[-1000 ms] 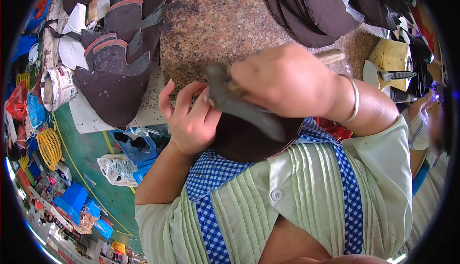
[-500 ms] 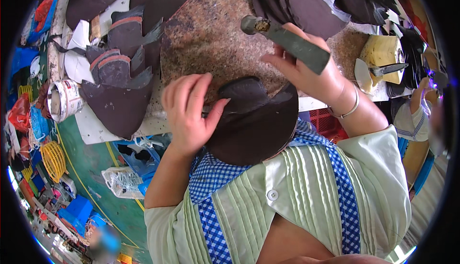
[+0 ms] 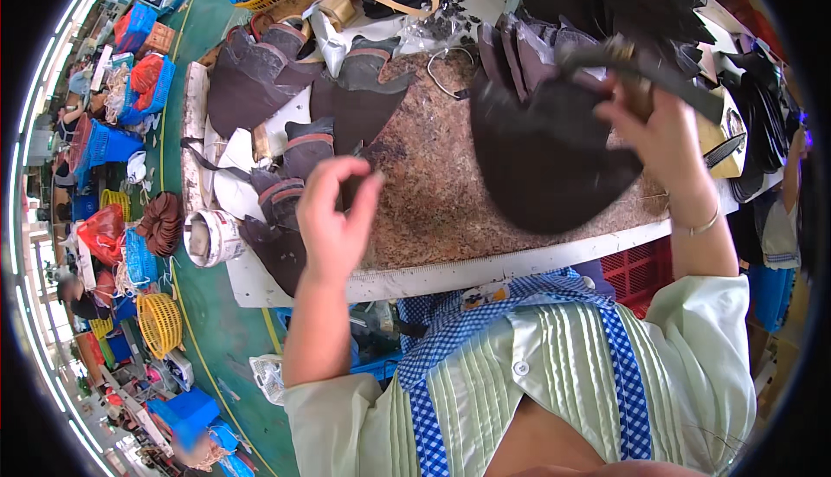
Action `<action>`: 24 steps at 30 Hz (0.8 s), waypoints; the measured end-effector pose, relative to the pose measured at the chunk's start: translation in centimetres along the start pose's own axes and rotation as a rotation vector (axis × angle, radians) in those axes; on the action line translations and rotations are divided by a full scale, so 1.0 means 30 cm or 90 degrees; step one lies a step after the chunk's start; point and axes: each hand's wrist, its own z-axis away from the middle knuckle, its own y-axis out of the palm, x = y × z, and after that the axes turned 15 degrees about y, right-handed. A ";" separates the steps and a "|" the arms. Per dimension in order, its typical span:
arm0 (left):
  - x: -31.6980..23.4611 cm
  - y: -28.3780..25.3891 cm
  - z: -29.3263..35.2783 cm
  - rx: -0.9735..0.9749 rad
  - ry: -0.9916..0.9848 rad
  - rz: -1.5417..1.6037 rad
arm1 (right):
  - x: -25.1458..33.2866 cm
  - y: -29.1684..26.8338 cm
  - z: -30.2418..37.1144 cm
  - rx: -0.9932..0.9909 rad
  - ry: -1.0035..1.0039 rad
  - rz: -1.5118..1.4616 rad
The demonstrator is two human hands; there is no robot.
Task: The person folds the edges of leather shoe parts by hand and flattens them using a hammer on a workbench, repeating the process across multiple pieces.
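Observation:
In my right hand (image 3: 662,135) is a hammer (image 3: 692,92), its fingers closed round the short handle and its long dark head blurred by motion. Just left of that hand, a dark brown leather piece (image 3: 554,161) with a rounded lower edge is over the right part of the stone slab, its top against a stack of similar pieces (image 3: 511,57). Whether the right fingers touch this piece I cannot tell. My left hand (image 3: 333,217) hovers over the slab's left edge, fingers curved and thumb apart, slightly blurred, with nothing visible in it.
The speckled stone slab (image 3: 424,200) lies on a white table. More leather pieces (image 3: 251,87) lie at its left, near a stained white tub (image 3: 208,239). A yellowish block-shaped container (image 3: 727,135) stands at the right. Below the table edge is a red crate (image 3: 636,273).
The leather piece has gone from my lap, at the table's near edge, up and right onto the slab. My right hand moved right with the hammer; my left hand no longer touches the piece. The view has shifted.

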 end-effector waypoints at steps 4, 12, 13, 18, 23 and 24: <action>0.304 0.051 -0.180 -0.014 -0.032 -0.029 | -0.021 -0.005 -0.053 -0.150 -0.117 0.024; 0.481 0.048 -0.413 0.149 -0.059 -0.186 | -0.096 0.090 0.092 0.132 0.044 -0.212; 0.474 0.013 -0.434 0.070 -0.070 -0.151 | -0.120 0.071 0.099 0.106 -0.003 -0.167; 0.283 -0.203 -0.526 -0.410 -0.018 0.113 | -0.138 0.039 0.115 0.155 0.173 -0.194; -0.039 -0.250 -0.367 -0.228 -0.156 0.373 | -0.063 0.063 0.134 0.376 0.167 -0.445; -0.095 -0.193 -0.309 -0.162 -0.166 0.385 | -0.053 0.085 0.148 0.428 0.154 -0.507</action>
